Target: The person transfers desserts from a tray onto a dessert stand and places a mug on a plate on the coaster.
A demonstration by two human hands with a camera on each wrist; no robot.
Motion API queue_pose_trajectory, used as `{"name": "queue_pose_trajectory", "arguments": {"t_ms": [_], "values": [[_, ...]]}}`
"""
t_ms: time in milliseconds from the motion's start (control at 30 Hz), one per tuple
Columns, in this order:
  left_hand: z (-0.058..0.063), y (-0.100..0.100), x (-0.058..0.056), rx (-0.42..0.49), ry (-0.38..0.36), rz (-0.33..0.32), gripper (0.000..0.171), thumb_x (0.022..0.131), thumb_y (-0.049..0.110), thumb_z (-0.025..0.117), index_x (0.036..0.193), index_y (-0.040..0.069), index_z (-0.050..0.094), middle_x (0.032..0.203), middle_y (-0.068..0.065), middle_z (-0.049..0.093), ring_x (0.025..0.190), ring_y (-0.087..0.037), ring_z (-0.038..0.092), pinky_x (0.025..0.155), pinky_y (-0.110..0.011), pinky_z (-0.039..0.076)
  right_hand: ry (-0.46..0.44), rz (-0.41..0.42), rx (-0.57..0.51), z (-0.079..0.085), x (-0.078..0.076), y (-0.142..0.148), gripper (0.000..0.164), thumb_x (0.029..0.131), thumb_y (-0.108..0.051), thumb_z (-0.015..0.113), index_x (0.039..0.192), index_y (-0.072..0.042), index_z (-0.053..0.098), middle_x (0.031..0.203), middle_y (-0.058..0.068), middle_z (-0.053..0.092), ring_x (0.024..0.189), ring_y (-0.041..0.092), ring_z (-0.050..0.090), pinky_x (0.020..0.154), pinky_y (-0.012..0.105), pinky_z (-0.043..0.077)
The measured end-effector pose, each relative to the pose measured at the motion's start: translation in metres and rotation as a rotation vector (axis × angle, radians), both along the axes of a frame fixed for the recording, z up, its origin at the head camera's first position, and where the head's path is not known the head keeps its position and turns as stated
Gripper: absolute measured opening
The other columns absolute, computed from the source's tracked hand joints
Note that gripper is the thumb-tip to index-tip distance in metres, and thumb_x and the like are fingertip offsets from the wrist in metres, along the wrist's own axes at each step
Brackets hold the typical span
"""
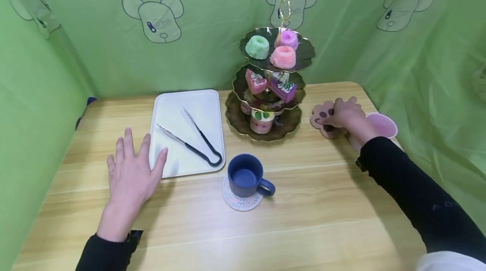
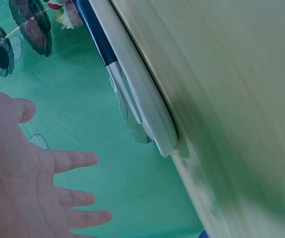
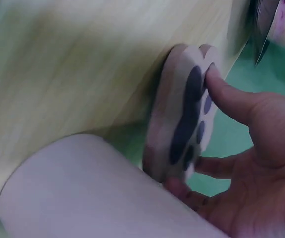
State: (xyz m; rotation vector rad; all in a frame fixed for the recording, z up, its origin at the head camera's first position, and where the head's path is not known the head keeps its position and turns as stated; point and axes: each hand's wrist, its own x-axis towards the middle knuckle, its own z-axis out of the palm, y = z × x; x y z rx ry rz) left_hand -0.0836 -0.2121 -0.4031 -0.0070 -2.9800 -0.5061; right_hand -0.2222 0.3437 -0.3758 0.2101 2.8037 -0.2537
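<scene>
My right hand (image 1: 346, 115) reaches over a paw-shaped coaster (image 1: 327, 116) on the right of the table, beside a pink cup (image 1: 382, 125). In the right wrist view, the thumb lies against the coaster's dark-spotted face (image 3: 187, 119) and the fingers bend round its edge; the edge looks thick and layered. The pink cup's pale side (image 3: 87, 188) fills the lower left there. My left hand (image 1: 130, 174) is spread with straight fingers and holds nothing, its thumb overlapping the edge of the white tray (image 1: 167, 106) in the head view. Black-handled tongs (image 1: 201, 153) lie spread on that tray.
A three-tier stand (image 1: 231, 125) with gold rims holds several toy-like cakes at the back. A blue mug (image 1: 244, 176) sits on a round patterned coaster (image 1: 243, 205) at the middle front, handle to the right. Green cloth (image 1: 212, 30) surrounds the wooden table (image 1: 303, 224).
</scene>
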Motion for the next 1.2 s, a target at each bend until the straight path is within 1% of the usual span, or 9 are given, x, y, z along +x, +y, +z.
{"name": "queue_pose_trajectory", "arguments": {"t_ms": [167,300,400,500,733,867,967,1100,1200], "values": [[0.000,0.001,0.001,0.001,0.000,-0.003,0.081,0.109,0.063,0.032,0.161,0.000,0.038,0.173,-0.029,-0.007,0.154,-0.060,0.007,0.113,-0.089,0.014,0.087,0.061,0.007,0.006,0.011,-0.009,0.054,0.099,-0.041,0.073,0.115,0.007,0.052,0.114,0.036,0.047,0.106,0.054,0.053,0.086,0.062,0.053],[0.001,0.001,0.002,-0.004,-0.002,-0.004,0.081,0.110,0.063,0.032,0.161,0.001,0.037,0.173,-0.029,-0.007,0.154,-0.061,0.007,0.113,-0.089,0.014,0.112,0.124,-0.058,0.017,0.027,-0.011,0.035,0.102,-0.030,0.071,0.109,0.003,0.062,0.106,0.031,0.062,0.100,0.048,0.057,0.085,0.059,0.052],[0.003,0.001,0.002,-0.009,-0.006,-0.003,0.080,0.110,0.062,0.031,0.162,0.001,0.037,0.173,-0.029,-0.007,0.154,-0.060,0.007,0.113,-0.089,0.014,0.060,0.143,-0.150,0.025,0.042,-0.012,0.028,0.104,-0.029,0.070,0.110,-0.001,0.067,0.099,0.025,0.067,0.090,0.041,0.061,0.078,0.054,0.054],[0.004,0.001,0.002,-0.009,-0.008,-0.005,0.080,0.110,0.062,0.030,0.161,0.001,0.037,0.173,-0.029,-0.007,0.154,-0.060,0.007,0.113,-0.089,0.015,0.004,0.179,-0.214,0.025,0.058,-0.014,0.026,0.103,-0.030,0.072,0.106,-0.004,0.068,0.089,0.014,0.069,0.078,0.029,0.061,0.066,0.041,0.053],[0.004,0.002,0.002,-0.003,-0.004,-0.015,0.080,0.110,0.062,0.031,0.161,0.000,0.037,0.173,-0.030,-0.005,0.154,-0.060,0.007,0.114,-0.087,0.016,-0.107,0.223,-0.368,0.008,0.095,-0.031,0.021,0.101,-0.023,0.074,0.100,-0.003,0.068,0.073,0.006,0.067,0.064,0.019,0.064,0.055,0.032,0.056],[0.003,0.001,0.002,0.001,-0.003,-0.016,0.081,0.110,0.062,0.032,0.162,0.000,0.036,0.172,-0.032,-0.001,0.154,-0.061,0.007,0.116,-0.086,0.016,-0.051,0.258,-0.314,-0.005,0.110,-0.048,0.020,0.097,-0.028,0.079,0.093,-0.010,0.075,0.070,-0.003,0.068,0.065,0.015,0.063,0.060,0.031,0.054],[0.002,0.001,0.003,0.001,-0.015,-0.017,0.082,0.110,0.063,0.032,0.163,0.001,0.033,0.171,-0.034,0.003,0.154,-0.062,0.007,0.116,-0.085,0.016,0.049,0.281,-0.247,-0.014,0.116,-0.057,0.021,0.092,-0.033,0.084,0.086,-0.014,0.076,0.070,-0.007,0.068,0.066,0.014,0.061,0.062,0.032,0.052],[0.002,0.001,0.004,-0.002,-0.022,-0.021,0.083,0.109,0.064,0.032,0.165,0.002,0.030,0.169,-0.036,0.008,0.153,-0.062,0.007,0.116,-0.085,0.015,0.149,0.264,-0.192,-0.020,0.122,-0.062,0.027,0.086,-0.034,0.089,0.080,-0.016,0.069,0.071,-0.005,0.065,0.065,0.017,0.056,0.058,0.032,0.048],[0.002,0.002,0.003,-0.001,-0.020,-0.027,0.083,0.109,0.064,0.034,0.165,0.003,0.030,0.169,-0.035,0.010,0.153,-0.063,0.006,0.116,-0.085,0.014,0.169,0.237,-0.175,-0.021,0.126,-0.059,0.034,0.084,-0.038,0.090,0.081,-0.017,0.064,0.070,-0.002,0.061,0.063,0.018,0.053,0.054,0.031,0.043]]}}
